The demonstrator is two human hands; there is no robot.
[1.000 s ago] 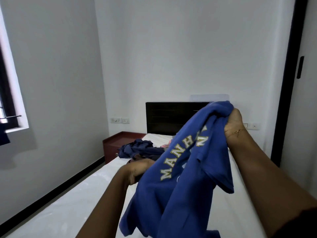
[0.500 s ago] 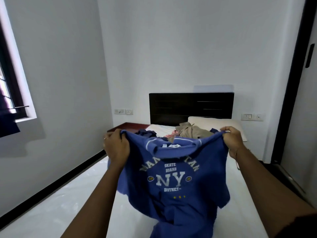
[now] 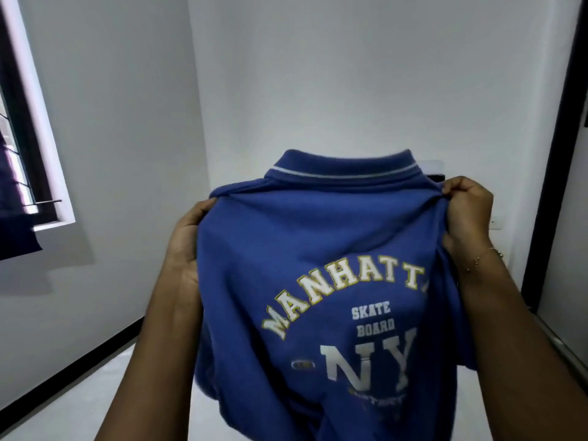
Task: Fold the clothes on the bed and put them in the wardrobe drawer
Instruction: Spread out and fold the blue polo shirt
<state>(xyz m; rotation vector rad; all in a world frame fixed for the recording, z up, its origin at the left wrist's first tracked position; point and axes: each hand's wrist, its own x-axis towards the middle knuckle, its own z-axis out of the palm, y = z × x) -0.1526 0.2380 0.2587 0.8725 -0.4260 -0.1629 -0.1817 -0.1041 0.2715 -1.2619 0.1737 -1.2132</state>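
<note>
Two hands, left hand (image 3: 186, 246) and right hand (image 3: 467, 214), grip one blue shirt (image 3: 318, 281).

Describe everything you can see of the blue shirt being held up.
The blue shirt looks like soft knit cotton, with a ribbed collar edged by a pale stripe. Its print reads MANHATT, SKATE BOARD, NY. It hangs upright, spread wide, the lower part bunched. The left hand and right hand grip its shoulders.

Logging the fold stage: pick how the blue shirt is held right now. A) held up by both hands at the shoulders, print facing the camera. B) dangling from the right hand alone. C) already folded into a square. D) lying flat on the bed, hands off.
A: the left hand and right hand each grip a shoulder of the blue shirt, lifted with its print toward the camera.
</note>
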